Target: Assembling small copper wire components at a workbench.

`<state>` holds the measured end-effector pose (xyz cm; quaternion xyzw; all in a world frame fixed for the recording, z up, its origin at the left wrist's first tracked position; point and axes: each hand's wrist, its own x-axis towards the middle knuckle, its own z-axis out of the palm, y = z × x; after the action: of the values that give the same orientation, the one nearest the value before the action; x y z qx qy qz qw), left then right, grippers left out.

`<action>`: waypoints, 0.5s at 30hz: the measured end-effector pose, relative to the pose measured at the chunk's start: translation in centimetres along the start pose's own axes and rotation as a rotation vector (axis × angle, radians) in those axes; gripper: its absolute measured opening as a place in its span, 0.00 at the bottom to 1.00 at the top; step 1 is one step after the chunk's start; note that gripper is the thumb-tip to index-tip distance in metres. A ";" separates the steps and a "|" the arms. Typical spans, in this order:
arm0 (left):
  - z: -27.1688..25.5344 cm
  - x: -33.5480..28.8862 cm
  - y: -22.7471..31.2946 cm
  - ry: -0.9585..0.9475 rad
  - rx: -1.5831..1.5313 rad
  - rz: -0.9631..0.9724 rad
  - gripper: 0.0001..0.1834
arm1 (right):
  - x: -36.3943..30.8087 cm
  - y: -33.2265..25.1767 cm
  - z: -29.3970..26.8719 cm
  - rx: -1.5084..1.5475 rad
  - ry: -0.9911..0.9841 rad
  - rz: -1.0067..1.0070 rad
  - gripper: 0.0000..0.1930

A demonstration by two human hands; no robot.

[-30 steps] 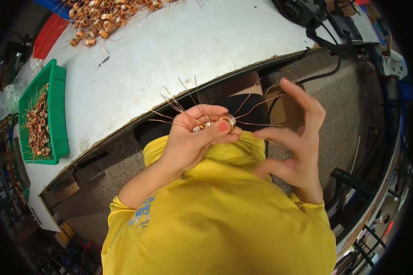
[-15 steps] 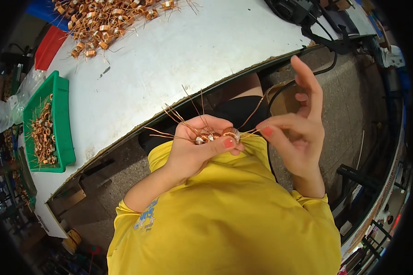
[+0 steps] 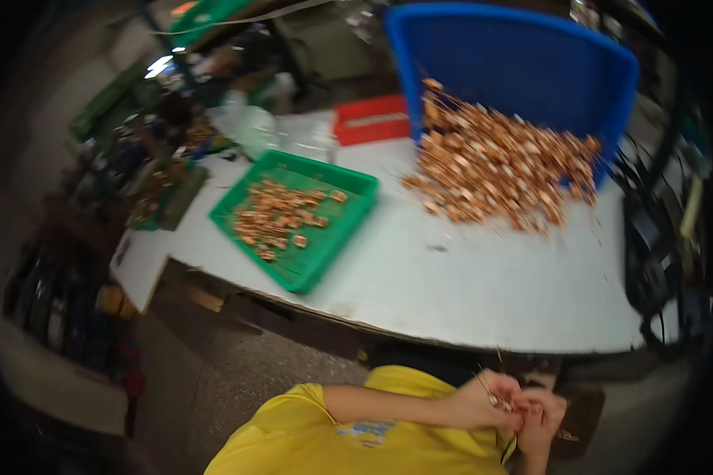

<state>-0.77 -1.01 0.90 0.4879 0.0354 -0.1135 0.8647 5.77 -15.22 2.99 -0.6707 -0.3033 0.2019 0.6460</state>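
At the lower right, both of my hands are close together in front of my yellow shirt, slightly smeared by motion. My left hand (image 3: 477, 402) is closed around a few copper-wound ring coils (image 3: 499, 402), with thin wire leads sticking up from it. My right hand (image 3: 545, 413) presses against the left one's fingertips with its fingers curled in. What its fingers pinch is hidden. A green tray (image 3: 337, 245) on the table, left of centre, holds many similar copper coils (image 3: 277, 218). A large heap of coils (image 3: 499, 162) spills from a tipped blue bin (image 3: 515, 63).
The white table (image 3: 451, 293) has its front edge just beyond my hands. A red box (image 3: 372, 119) lies between tray and bin, with clear plastic bags (image 3: 249, 127) behind the tray. A black device (image 3: 650, 245) with cables stands at the table's right end.
The view has swung left and up, so the tray, heap and whole bin show. My right hand, earlier apart with raised fingers and pinching a wire lead, is now curled against my left.
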 end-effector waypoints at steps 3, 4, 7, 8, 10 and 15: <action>0.2 0.1 -2.8 0.056 -0.012 0.066 0.06 | -0.5 2.5 0.1 0.009 0.044 0.044 0.16; 0.4 0.1 -3.6 0.093 -0.038 0.102 0.07 | -0.9 3.5 0.0 0.051 0.111 0.009 0.12; 0.4 -0.5 -4.4 0.055 -0.110 0.126 0.07 | -2.0 5.7 -1.9 0.129 0.047 0.030 0.12; 0.5 -0.7 -4.6 0.033 -0.158 0.131 0.07 | -2.5 6.2 -2.8 0.161 0.018 0.053 0.13; 0.8 -1.1 -4.4 0.010 -0.212 0.126 0.07 | -3.6 6.8 -4.4 0.225 -0.031 0.108 0.15; 0.5 -2.4 -1.4 -0.083 -0.253 -0.037 0.08 | -4.0 3.8 -7.5 0.061 0.212 0.081 0.19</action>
<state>-3.45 -1.76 0.37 0.3689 0.0228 -0.1440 0.9180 8.35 -23.36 -0.67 -0.6799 -0.1998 0.1648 0.6860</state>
